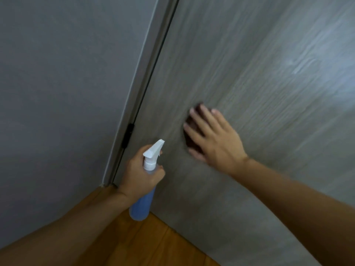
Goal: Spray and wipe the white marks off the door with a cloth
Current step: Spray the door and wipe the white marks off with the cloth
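Note:
The grey wood-grain door (pixel 249 64) fills the right side of the head view. My right hand (pixel 213 137) lies flat on it with fingers spread, pressing a dark brown cloth (pixel 190 131) against the surface; only the cloth's left edge shows past my fingers. My left hand (pixel 140 173) grips a spray bottle (pixel 146 192) of blue liquid by the neck. Its white trigger head (pixel 153 150) points up and right at the door, just left of the cloth. A pale glossy patch (pixel 305 66) sits on the door at the upper right; whether it is a mark or glare I cannot tell.
A grey wall (pixel 57 83) stands to the left, with the grey door frame (pixel 142 77) between it and the door. A black hinge (pixel 127 134) sits on the frame beside the bottle. Brown wooden floor (pixel 149 244) runs along the bottom.

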Tool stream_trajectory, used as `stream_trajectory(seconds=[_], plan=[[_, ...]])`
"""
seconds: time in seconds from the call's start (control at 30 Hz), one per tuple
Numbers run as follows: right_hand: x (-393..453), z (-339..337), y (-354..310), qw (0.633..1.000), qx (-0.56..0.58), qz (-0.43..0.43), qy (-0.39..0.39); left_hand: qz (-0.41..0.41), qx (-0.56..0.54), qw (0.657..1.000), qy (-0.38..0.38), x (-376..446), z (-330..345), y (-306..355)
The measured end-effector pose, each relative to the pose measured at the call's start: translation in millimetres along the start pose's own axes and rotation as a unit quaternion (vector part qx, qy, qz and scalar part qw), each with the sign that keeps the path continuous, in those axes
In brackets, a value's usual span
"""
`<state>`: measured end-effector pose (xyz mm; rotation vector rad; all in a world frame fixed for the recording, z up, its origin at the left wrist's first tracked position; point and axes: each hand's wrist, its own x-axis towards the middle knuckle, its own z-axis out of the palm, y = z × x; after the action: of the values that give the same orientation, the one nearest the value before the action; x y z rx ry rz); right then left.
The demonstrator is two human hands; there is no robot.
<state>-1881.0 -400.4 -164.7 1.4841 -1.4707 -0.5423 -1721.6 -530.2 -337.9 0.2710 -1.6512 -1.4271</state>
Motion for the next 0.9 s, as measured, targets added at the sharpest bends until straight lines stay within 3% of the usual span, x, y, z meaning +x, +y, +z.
stream_trajectory(seconds=[0.13, 0.27, 0.33, 0.47, 0.57, 0.67, 0.8, 0.9], plan=[[79, -16, 16, 0.996, -0.008, 0.079, 0.03, 0.02, 0.002, 1.0, 0.024, 1, -18, 1], [117, -3, -25, 0.993, -0.018, 0.115, 0.012, 0.015, 0.02, 0.997, 0.073, 6, -40, -4], [116, 15, -54, 0.997, -0.004, 0.078, -0.013, 0.014, 0.033, 0.995, 0.088, 5, -47, -6], [81, 47, -103, 0.989, 0.0, -0.097, -0.11, 0.006, 0.041, 0.994, 0.104, -2, -56, -11], [66, 54, -106, 0.975, 0.01, -0.174, -0.139, -0.002, 0.042, 0.994, 0.101, -8, -54, -10], [78, 37, -74, 0.989, 0.019, -0.121, -0.084, -0.009, 0.016, 0.997, 0.07, -14, -47, 0], [75, 5, -20, 0.998, 0.011, 0.061, 0.018, -0.002, 0.016, 0.999, 0.029, -13, -36, 10], [41, -3, -14, 0.994, 0.007, 0.103, 0.017, 0.001, 0.019, 1.0, 0.005, -12, -22, 19]])
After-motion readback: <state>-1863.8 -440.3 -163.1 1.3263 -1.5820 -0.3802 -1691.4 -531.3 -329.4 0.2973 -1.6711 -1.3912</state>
